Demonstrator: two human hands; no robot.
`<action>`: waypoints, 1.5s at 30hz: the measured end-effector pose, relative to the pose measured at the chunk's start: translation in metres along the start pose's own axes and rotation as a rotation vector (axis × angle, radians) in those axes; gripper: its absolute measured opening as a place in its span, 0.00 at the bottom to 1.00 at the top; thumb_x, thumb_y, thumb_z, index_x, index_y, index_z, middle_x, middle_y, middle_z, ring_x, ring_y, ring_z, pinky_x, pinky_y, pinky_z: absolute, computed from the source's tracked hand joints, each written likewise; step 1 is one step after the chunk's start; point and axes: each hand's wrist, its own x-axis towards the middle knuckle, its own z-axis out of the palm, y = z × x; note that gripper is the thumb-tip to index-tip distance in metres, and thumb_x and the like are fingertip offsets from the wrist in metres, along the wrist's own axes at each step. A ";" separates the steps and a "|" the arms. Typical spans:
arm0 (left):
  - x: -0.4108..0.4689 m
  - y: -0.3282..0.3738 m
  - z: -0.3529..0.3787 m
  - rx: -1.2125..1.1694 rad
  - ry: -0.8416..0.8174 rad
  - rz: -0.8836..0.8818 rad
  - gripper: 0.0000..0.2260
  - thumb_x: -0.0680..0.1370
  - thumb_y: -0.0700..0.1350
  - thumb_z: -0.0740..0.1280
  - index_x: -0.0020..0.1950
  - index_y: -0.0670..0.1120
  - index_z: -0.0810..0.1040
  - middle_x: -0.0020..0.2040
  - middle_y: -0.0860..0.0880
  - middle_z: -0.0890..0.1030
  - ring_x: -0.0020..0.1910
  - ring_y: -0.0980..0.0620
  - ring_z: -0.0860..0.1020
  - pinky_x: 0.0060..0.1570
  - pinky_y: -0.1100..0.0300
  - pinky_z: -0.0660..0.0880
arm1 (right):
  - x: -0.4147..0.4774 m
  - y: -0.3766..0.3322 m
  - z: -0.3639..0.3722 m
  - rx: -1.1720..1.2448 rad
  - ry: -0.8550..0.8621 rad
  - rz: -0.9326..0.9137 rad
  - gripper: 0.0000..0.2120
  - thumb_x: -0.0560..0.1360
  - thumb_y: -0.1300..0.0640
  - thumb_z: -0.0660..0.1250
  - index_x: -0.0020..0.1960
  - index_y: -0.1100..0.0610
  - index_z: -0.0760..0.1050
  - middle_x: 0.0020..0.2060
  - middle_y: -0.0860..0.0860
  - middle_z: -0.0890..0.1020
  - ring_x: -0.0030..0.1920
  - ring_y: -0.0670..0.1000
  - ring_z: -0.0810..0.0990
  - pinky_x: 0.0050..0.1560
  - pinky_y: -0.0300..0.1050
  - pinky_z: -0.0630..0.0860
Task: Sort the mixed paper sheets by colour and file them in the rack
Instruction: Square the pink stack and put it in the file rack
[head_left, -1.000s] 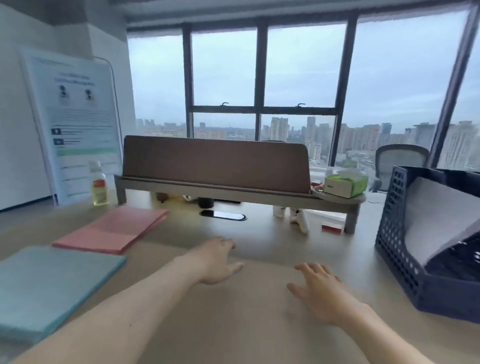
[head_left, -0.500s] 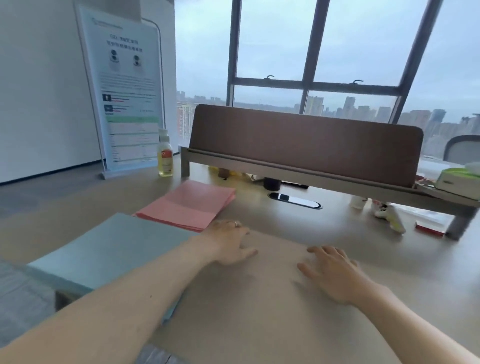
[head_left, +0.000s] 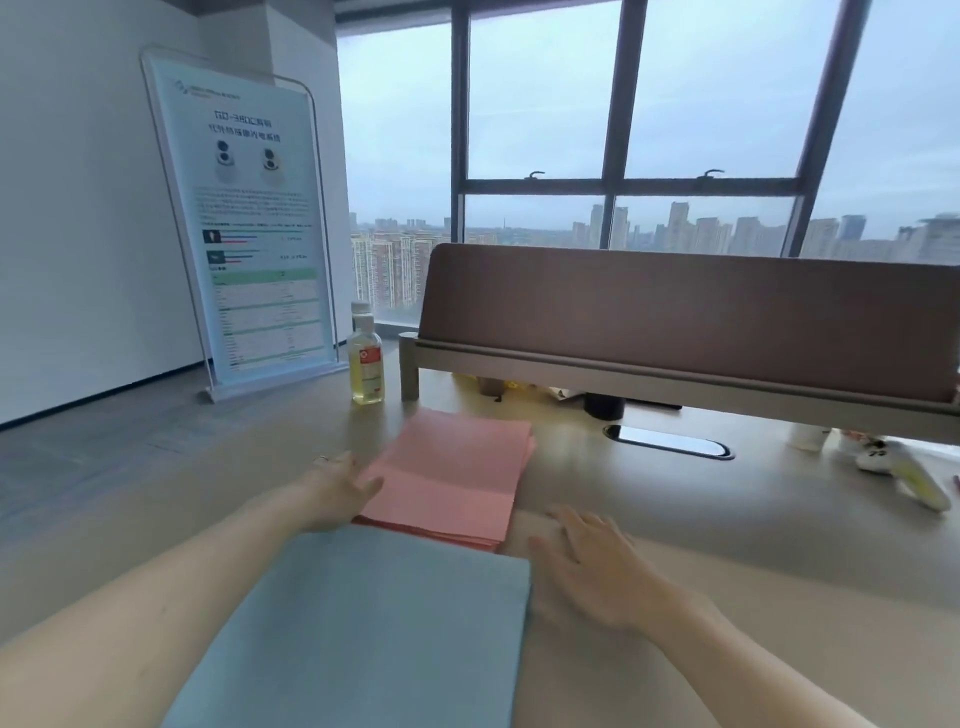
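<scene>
A stack of pink paper sheets (head_left: 457, 478) lies flat on the desk, in the middle of the view. Closer to me lies a stack of blue sheets (head_left: 374, 634), its far edge meeting the pink stack's near edge. My left hand (head_left: 337, 491) is at the pink stack's left edge, fingers relaxed, thumb reaching over the paper. My right hand (head_left: 587, 566) hovers with spread fingers just right of both stacks, holding nothing. The filing rack is out of view.
A brown desk divider on a raised shelf (head_left: 685, 332) crosses the back of the desk. A bottle of yellow liquid (head_left: 365, 364) stands behind the pink stack. A cable slot (head_left: 670, 441) sits to the right. A standing poster (head_left: 249, 228) is on the floor at left.
The view has swung left, so the blue rack has left the frame. Both hands moved left from bare desk to either side of the pink stack.
</scene>
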 end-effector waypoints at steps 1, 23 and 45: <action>0.006 -0.002 -0.002 -0.049 -0.022 -0.014 0.28 0.83 0.57 0.60 0.78 0.42 0.62 0.74 0.41 0.69 0.70 0.41 0.72 0.67 0.52 0.70 | 0.013 -0.008 0.007 0.030 -0.011 -0.009 0.25 0.82 0.39 0.52 0.76 0.46 0.61 0.74 0.47 0.67 0.74 0.55 0.62 0.73 0.52 0.61; 0.073 0.057 0.001 -0.537 -0.278 0.146 0.13 0.81 0.37 0.59 0.62 0.49 0.76 0.54 0.40 0.83 0.48 0.39 0.84 0.48 0.45 0.82 | 0.120 -0.017 0.013 1.189 0.103 0.566 0.19 0.70 0.55 0.74 0.59 0.59 0.79 0.48 0.59 0.86 0.49 0.60 0.85 0.46 0.49 0.81; -0.147 0.300 0.098 -1.211 0.065 0.781 0.18 0.80 0.35 0.67 0.65 0.53 0.73 0.54 0.55 0.84 0.52 0.55 0.84 0.48 0.57 0.82 | -0.166 0.157 -0.139 0.796 0.892 0.000 0.18 0.81 0.58 0.65 0.62 0.37 0.71 0.56 0.41 0.82 0.58 0.48 0.81 0.61 0.58 0.77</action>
